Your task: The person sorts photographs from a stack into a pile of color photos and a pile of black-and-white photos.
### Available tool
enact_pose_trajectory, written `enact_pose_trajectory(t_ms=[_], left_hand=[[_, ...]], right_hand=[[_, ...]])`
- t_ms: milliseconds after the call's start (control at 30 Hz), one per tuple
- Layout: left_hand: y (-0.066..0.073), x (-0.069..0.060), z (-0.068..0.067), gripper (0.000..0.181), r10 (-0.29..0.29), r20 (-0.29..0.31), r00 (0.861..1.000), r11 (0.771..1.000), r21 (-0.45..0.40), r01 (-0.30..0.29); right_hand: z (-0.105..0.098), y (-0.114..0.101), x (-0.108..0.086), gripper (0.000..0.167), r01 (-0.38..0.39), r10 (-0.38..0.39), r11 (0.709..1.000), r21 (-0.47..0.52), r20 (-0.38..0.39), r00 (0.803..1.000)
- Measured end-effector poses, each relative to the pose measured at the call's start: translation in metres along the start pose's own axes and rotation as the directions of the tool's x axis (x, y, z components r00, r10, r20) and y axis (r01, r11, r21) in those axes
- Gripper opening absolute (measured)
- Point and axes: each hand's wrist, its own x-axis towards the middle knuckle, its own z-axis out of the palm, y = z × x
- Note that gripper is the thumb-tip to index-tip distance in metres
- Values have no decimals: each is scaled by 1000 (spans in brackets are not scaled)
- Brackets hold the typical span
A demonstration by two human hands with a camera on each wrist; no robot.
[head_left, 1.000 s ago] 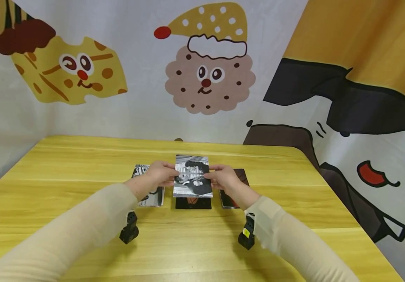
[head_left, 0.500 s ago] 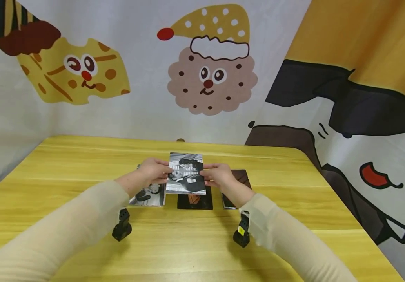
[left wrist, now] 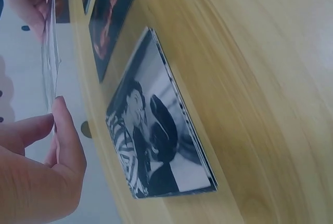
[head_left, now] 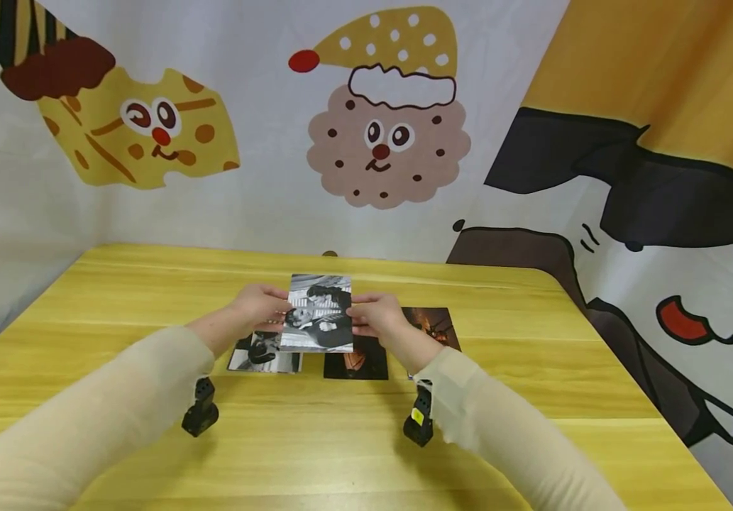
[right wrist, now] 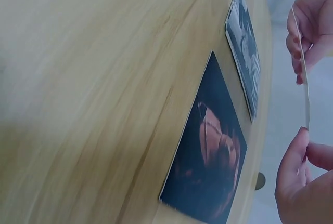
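Observation:
A black-and-white photo card (head_left: 320,316) is held up above the table, its picture facing me in the head view. My left hand (head_left: 256,308) pinches its left edge between thumb and fingers, and my right hand (head_left: 375,315) pinches the right edge. Edge-on in the left wrist view, the held card (left wrist: 51,63) looks like a few thin layers. Below and left lies a stack of black-and-white photo cards (left wrist: 156,130). A dark card with an orange-brown picture (right wrist: 210,146) lies in the middle, partly hidden by the held card in the head view.
Another dark card pile (head_left: 433,326) lies at the right, partly behind my right wrist. A wrist camera (head_left: 201,407) hangs under the left sleeve and another (head_left: 419,414) under the right. Behind the wooden table (head_left: 315,447) hangs a printed curtain (head_left: 264,206).
Both hands have moved left together with the held photo card, from above the middle card toward the left stack. More of the middle and right cards now shows.

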Motion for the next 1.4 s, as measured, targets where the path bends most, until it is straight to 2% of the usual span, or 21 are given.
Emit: enact_pose_trajectory(t_ms=[233, 567, 767, 933, 1200, 1400], left_hand=[[-7, 0, -7, 46, -10, -12, 1000, 1000, 27, 10], [-14, -3, -15, 42, -18, -85, 996, 995, 95, 26], [-17, -4, -22, 42, -12, -109, 994, 994, 110, 24], [-20, -5, -27, 39, -9, -133, 991, 988, 154, 29], [-26, -4, -33, 38, -8, -144, 990, 980, 194, 36], [-32, -3, -38, 41, 3, -148, 989, 975, 222, 30]], right_hand=[[8, 0, 1, 29, 8, -8, 1000, 11, 9, 1000], [26, 1, 5, 27, 3, -3, 1000, 19, 25, 1000], [35, 3, 5, 25, -2, 1, 1000, 14, 36, 999], [42, 5, 6, 26, -12, 11, 1000, 18, 59, 998], [51, 10, 7, 29, -31, 30, 1000, 2, 79, 996], [56, 13, 6, 30, -36, 37, 999, -12, 126, 991]])
